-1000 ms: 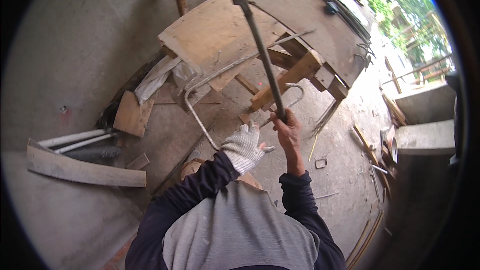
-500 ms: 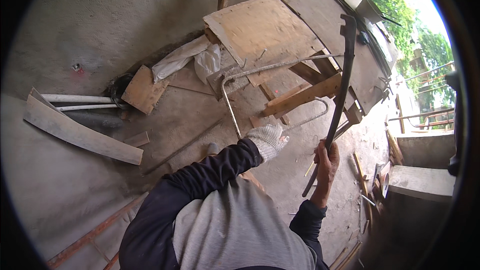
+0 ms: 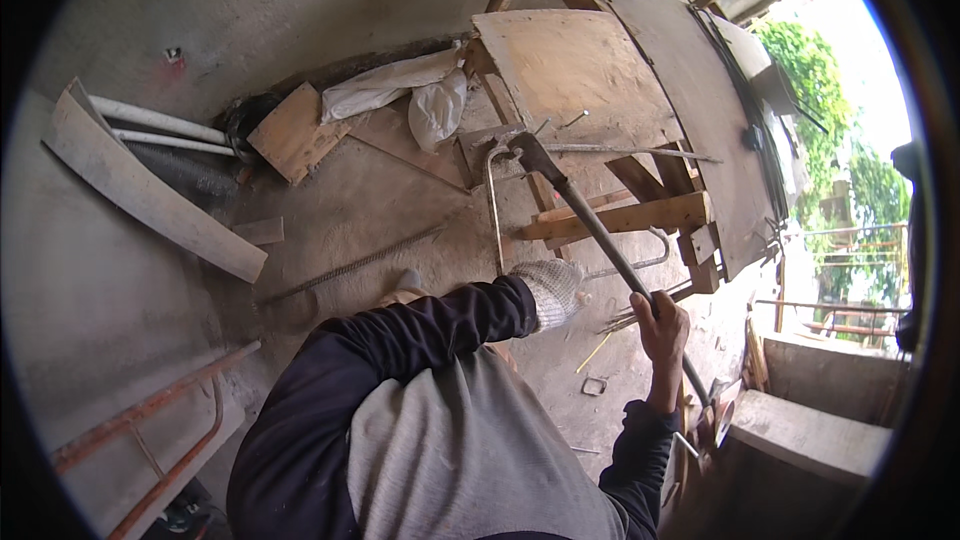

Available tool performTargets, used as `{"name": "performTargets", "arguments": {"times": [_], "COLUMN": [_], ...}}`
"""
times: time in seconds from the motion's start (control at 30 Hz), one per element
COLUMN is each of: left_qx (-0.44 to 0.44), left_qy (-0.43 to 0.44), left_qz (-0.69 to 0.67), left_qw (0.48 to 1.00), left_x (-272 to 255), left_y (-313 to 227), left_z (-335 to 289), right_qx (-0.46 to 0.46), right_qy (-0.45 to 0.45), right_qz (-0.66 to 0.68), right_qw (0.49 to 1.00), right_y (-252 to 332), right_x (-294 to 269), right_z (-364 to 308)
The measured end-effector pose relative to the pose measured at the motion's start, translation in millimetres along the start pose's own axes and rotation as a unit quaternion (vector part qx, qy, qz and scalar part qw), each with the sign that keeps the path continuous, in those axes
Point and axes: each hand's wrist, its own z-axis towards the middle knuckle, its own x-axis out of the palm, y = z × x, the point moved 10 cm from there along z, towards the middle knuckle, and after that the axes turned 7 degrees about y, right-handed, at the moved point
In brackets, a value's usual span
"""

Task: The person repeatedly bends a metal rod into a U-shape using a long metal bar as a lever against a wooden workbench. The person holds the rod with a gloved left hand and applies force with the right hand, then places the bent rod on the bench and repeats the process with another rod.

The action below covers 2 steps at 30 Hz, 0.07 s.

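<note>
Rebar (image 3: pixel 494 202) sits hooked in the bending bar (image 3: pixel 590 222) at the plywood bench (image 3: pixel 590 80) edge, right hand (image 3: pixel 660 325) gripping the bar, gloved left hand (image 3: pixel 555 290) closed beside it.

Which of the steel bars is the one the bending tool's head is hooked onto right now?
The bent bar at the wooden bench, running down toward the gloved left hand. The ribbed straight bar lies loose on the floor, untouched.

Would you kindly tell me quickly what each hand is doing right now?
Left hand: gloved, at the bent steel rod; whether it grips cannot be told.
Right hand: bare, closed around the long bending tool's handle.
</note>
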Motion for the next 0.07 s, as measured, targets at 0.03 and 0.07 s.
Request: {"name": "performTargets", "arguments": {"times": [0.03, 0.07], "left_qx": [-0.005, -0.009], "left_qy": [-0.001, -0.003], "left_qz": [0.002, 0.005], "left_qw": [1.0, 1.0], "left_x": [-1, -4], "left_y": [0, 0], "left_z": [-1, -3], "right_qx": [-0.028, -0.047], "right_qy": [0.012, 0.026], "right_qz": [-0.026, -0.045], "right_qw": [0.999, 0.998], "right_y": [6, 11], "right_x": [-2, -1], "right_z": [17, 32]}}
